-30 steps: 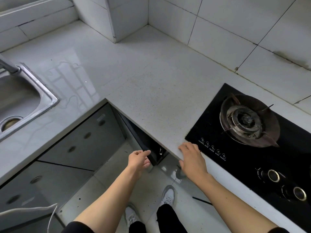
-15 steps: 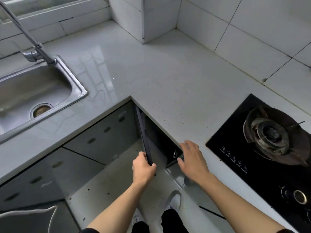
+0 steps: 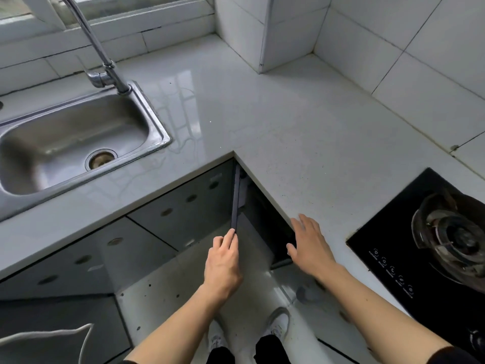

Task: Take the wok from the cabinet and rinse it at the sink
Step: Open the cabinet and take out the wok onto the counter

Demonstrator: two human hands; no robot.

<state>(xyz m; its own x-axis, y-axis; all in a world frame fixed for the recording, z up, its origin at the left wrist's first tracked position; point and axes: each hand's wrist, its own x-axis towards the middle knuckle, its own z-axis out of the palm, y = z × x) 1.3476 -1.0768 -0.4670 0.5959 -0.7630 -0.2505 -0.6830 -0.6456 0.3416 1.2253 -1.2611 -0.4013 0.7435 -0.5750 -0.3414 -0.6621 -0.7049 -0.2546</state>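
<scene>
A dark cabinet door under the inner corner of the counter stands swung open, seen edge-on. My left hand grips its free top corner. My right hand rests spread on the counter edge just right of the opening, holding nothing. The cabinet's inside is dark, and no wok shows in it. The steel sink with its drain sits at the left, with a curved tap at its back corner.
A black glass gas hob with a burner lies at the right. White counter wraps the corner below tiled walls. Glossy grey cabinet fronts run under the sink. My feet stand on the tiled floor.
My left hand has pulled the cabinet door from nearly closed to wide open. The view has swung left, bringing the sink and tap fully in. My right hand stays on the counter edge.
</scene>
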